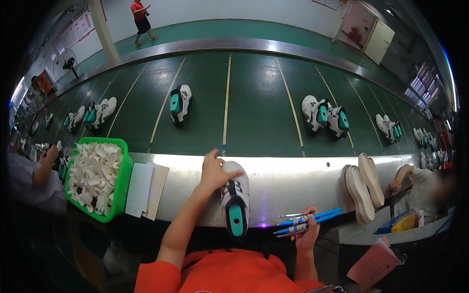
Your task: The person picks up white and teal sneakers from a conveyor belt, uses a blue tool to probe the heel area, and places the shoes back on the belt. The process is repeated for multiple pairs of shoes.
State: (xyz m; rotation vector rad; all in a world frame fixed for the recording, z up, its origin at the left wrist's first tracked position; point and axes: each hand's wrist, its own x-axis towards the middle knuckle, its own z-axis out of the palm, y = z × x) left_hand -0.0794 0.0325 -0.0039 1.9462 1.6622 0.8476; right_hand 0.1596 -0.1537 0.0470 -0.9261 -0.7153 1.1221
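Note:
A white sneaker upper (pixel 236 193) with black trim and a teal last inside lies on the metal ledge in front of me, its toe pointing away. My left hand (pixel 216 173) is at its left side, thumb reaching over the toe area and the other fingers stretched out and apart; whether the palm presses on it I cannot tell. To the right of it, my right hand (pixel 306 228) is closed round a bundle of blue pen-like sticks (pixel 320 215) with pale wrapping and thin metallic tips.
A green basket (pixel 128 171) of white scraps stands left, beside pale cards (pixel 141 188). Two cream soles (pixel 359 183) lie right. Beyond the ledge, a green conveyor belt (pixel 254 107) carries several shoes. Co-workers sit at both sides; a person (pixel 141 22) walks beyond the belt.

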